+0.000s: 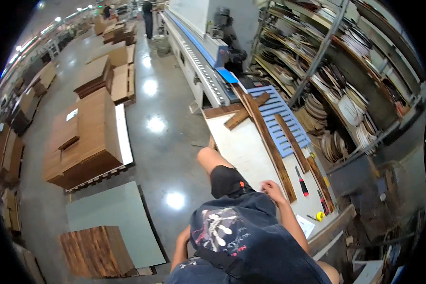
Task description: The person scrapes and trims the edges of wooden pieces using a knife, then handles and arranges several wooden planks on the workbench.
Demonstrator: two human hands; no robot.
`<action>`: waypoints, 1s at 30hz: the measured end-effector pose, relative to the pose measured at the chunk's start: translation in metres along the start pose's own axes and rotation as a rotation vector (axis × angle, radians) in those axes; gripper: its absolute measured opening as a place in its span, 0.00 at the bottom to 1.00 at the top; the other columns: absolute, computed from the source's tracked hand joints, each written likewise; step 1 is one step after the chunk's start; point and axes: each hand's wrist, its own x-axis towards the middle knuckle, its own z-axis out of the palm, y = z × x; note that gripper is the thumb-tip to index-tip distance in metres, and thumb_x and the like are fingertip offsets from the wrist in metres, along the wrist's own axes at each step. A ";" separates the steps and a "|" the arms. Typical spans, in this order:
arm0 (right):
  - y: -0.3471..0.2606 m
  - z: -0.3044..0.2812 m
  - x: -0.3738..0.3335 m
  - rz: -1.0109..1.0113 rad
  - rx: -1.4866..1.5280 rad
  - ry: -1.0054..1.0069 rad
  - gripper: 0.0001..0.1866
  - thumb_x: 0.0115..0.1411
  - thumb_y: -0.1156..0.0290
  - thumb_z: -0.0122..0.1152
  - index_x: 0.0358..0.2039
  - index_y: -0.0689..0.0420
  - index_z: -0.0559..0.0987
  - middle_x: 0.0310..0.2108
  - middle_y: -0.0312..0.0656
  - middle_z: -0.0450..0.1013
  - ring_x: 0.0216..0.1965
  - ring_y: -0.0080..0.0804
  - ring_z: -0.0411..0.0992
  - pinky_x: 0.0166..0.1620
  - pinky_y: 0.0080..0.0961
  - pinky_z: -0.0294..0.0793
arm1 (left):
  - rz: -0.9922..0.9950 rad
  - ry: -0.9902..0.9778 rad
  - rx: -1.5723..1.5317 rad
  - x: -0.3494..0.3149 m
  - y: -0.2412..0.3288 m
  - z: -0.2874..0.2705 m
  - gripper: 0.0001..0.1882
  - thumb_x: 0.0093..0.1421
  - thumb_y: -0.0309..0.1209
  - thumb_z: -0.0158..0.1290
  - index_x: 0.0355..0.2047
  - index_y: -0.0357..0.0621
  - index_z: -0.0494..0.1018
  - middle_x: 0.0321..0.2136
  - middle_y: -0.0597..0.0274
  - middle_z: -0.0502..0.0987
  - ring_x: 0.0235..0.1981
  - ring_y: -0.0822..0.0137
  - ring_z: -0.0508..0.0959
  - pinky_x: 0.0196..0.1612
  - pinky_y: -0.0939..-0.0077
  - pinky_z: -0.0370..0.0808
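My right hand (270,187) lies on the white worktable (239,146), fingers loosely spread and holding nothing, just left of a long dark wood strip (270,142). My left arm (180,248) hangs down by my dark printed shirt, and its hand is hidden. My bare knee (208,158) is raised against the table's left edge. A red-handled knife (302,182) lies just right of the strip.
A blue slatted panel (279,118), more wood strips, a second red tool (323,201) and a yellow tape measure (320,216) lie on the table. Shelves of coiled banding (345,104) stand right. Panel stacks (87,142) and a grey sheet (113,217) sit left. A long machine (199,52) runs back, with a person (148,16) beside it.
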 end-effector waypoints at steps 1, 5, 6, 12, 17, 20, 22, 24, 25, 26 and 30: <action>0.014 -0.015 0.006 0.038 0.051 0.098 0.19 0.66 0.61 0.60 0.48 0.63 0.79 0.38 0.41 0.79 0.40 0.29 0.75 0.46 0.26 0.74 | 0.082 -0.081 0.085 0.019 -0.004 -0.002 0.25 0.64 0.40 0.54 0.53 0.31 0.74 0.52 0.54 0.76 0.49 0.64 0.74 0.54 0.68 0.72; 0.090 -0.071 0.031 -0.132 -0.462 0.289 0.42 0.55 0.64 0.70 0.66 0.63 0.62 0.61 0.60 0.64 0.63 0.55 0.62 0.65 0.41 0.61 | 0.244 -0.136 0.708 0.085 0.041 0.014 0.32 0.58 0.40 0.59 0.61 0.38 0.68 0.59 0.44 0.73 0.59 0.54 0.73 0.62 0.62 0.67; 0.093 -0.081 0.033 -0.074 -0.585 0.303 0.46 0.53 0.62 0.72 0.67 0.63 0.59 0.62 0.61 0.62 0.64 0.56 0.60 0.66 0.44 0.59 | 0.284 -0.059 0.725 0.102 0.051 0.027 0.31 0.61 0.38 0.55 0.62 0.39 0.66 0.59 0.42 0.72 0.59 0.50 0.73 0.62 0.60 0.67; 0.135 -0.097 0.059 0.084 -0.794 0.326 0.54 0.46 0.57 0.77 0.68 0.62 0.56 0.60 0.61 0.60 0.62 0.59 0.60 0.65 0.47 0.59 | 0.196 0.222 0.785 0.133 0.149 0.072 0.28 0.65 0.35 0.47 0.64 0.38 0.63 0.58 0.37 0.71 0.58 0.41 0.71 0.61 0.55 0.68; 0.129 -0.096 0.055 0.104 -0.759 0.350 0.49 0.43 0.62 0.75 0.63 0.63 0.60 0.55 0.58 0.63 0.57 0.57 0.63 0.61 0.47 0.63 | 0.266 0.430 0.706 0.104 0.209 0.115 0.27 0.66 0.36 0.47 0.63 0.39 0.63 0.57 0.38 0.71 0.58 0.42 0.71 0.62 0.54 0.67; 0.155 -0.104 0.055 0.026 -0.659 0.449 0.42 0.41 0.63 0.74 0.56 0.64 0.67 0.50 0.55 0.69 0.56 0.55 0.66 0.60 0.46 0.64 | 0.265 0.412 0.657 0.090 0.221 0.130 0.26 0.67 0.36 0.48 0.63 0.39 0.64 0.58 0.40 0.71 0.59 0.43 0.71 0.63 0.56 0.66; 0.148 -0.110 0.041 0.032 -0.508 0.395 0.41 0.40 0.64 0.74 0.55 0.63 0.68 0.49 0.55 0.69 0.55 0.55 0.67 0.59 0.46 0.65 | 0.268 0.388 0.580 0.083 0.232 0.138 0.25 0.67 0.37 0.49 0.61 0.38 0.66 0.57 0.40 0.72 0.59 0.44 0.71 0.63 0.58 0.67; 0.114 -0.108 0.020 0.088 -0.338 0.388 0.40 0.39 0.64 0.76 0.53 0.62 0.69 0.49 0.56 0.69 0.52 0.56 0.69 0.56 0.44 0.68 | 0.295 0.394 0.458 0.086 0.230 0.145 0.25 0.68 0.37 0.50 0.62 0.38 0.66 0.57 0.43 0.73 0.59 0.50 0.73 0.62 0.62 0.68; 0.099 -0.106 0.018 0.096 -0.332 0.389 0.40 0.39 0.64 0.76 0.53 0.62 0.69 0.49 0.56 0.69 0.52 0.56 0.69 0.56 0.44 0.68 | 0.297 0.371 0.363 0.089 0.233 0.148 0.25 0.68 0.37 0.50 0.63 0.39 0.65 0.57 0.45 0.73 0.59 0.53 0.73 0.62 0.63 0.68; 0.086 -0.104 0.016 0.006 -0.319 0.337 0.40 0.40 0.65 0.76 0.54 0.61 0.69 0.49 0.56 0.70 0.53 0.55 0.70 0.56 0.43 0.69 | 0.376 0.341 0.223 0.094 0.232 0.151 0.26 0.69 0.36 0.51 0.64 0.39 0.63 0.58 0.47 0.73 0.60 0.56 0.72 0.63 0.64 0.67; -0.032 -0.071 0.018 -0.401 -0.164 0.062 0.34 0.53 0.64 0.74 0.56 0.61 0.70 0.49 0.53 0.75 0.51 0.45 0.74 0.53 0.40 0.72 | 0.495 0.241 -0.272 0.121 0.232 0.171 0.35 0.69 0.35 0.53 0.69 0.35 0.51 0.61 0.48 0.69 0.63 0.60 0.68 0.64 0.69 0.65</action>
